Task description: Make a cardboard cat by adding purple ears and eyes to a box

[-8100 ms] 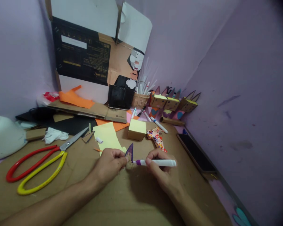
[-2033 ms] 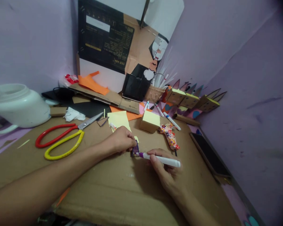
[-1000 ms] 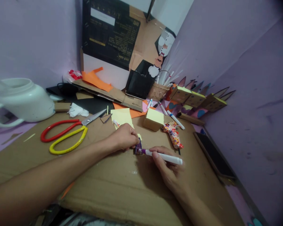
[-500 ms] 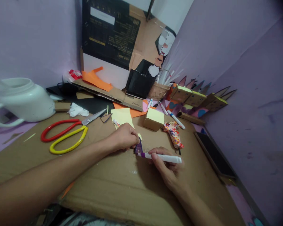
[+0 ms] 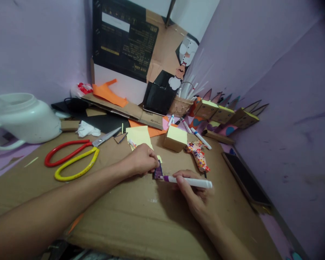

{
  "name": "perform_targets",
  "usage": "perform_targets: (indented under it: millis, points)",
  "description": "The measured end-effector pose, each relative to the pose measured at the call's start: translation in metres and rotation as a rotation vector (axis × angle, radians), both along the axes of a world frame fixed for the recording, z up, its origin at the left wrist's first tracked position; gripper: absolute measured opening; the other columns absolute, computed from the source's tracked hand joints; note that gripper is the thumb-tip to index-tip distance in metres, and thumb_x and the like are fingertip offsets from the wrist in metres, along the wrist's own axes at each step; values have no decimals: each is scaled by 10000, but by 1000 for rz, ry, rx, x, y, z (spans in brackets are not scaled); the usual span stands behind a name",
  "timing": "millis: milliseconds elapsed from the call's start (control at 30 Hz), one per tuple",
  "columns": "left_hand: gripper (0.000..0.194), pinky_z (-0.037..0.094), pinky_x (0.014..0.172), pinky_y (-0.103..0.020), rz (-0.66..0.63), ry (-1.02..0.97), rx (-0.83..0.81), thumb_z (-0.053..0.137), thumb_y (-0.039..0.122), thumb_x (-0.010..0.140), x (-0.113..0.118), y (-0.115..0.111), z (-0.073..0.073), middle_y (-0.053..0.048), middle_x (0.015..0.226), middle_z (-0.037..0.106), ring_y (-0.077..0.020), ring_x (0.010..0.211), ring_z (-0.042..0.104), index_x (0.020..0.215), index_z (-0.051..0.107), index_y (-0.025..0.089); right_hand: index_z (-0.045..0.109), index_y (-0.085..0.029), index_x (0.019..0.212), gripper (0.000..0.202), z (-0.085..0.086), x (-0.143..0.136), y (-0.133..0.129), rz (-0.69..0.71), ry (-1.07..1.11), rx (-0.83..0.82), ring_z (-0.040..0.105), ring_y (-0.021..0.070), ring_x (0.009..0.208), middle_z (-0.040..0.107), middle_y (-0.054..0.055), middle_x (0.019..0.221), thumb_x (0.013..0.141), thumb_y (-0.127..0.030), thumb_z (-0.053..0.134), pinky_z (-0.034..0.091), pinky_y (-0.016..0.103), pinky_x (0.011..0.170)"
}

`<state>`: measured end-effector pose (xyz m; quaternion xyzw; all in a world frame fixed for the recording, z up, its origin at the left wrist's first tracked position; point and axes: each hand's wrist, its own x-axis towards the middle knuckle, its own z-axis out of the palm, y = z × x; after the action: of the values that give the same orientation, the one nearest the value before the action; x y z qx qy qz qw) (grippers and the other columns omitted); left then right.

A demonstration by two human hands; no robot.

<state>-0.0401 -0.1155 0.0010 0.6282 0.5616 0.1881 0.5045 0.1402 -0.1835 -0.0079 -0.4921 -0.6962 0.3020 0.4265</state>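
The left hand [image 5: 144, 159] pins the purple piece [image 5: 157, 171] on the cardboard [image 5: 124, 213]. The right hand [image 5: 194, 191] grasps the marker [image 5: 193, 182], its tip at the piece's near edge, seemingly touching.

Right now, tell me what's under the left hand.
The left hand covers the far end of a purple piece; its near end shows. Yellow paper disappears behind the hand; whether it reaches underneath is hidden.
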Motion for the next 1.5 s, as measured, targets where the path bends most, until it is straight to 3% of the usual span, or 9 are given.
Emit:
perform_targets:
  millis: [800, 1067, 1500]
  points:
    - [106, 292, 303, -200, 4, -21, -28, 530, 165, 631, 0, 1, 1, 23, 451, 511, -71, 304, 388, 564, 608, 138, 653, -171, 760, 209, -1, 1, 1, -2, 0, 10, 560, 135, 495, 624, 23, 590, 847, -320, 535, 393, 218, 438]
    - [118, 296, 304, -204, 15, -18, -44, 526, 147, 640, 2, -1, 8, 28, 442, 502, -69, 305, 382, 552, 603, 133, 642, -172, 749, 212, -1, 1, 3, -29, 23, 5, 554, 131, 482, 617, 16, 570, 853, -315, 525, 384, 218, 442]
    - [115, 291, 295, -182, 10, -29, -39, 530, 168, 638, 1, -1, 4, 33, 443, 508, -61, 303, 382, 560, 607, 134, 644, -166, 761, 183, -2, 3, 2, -7, -3, 32, 519, 120, 470, 609, 15, 568, 842, -291, 536, 364, 209, 423]
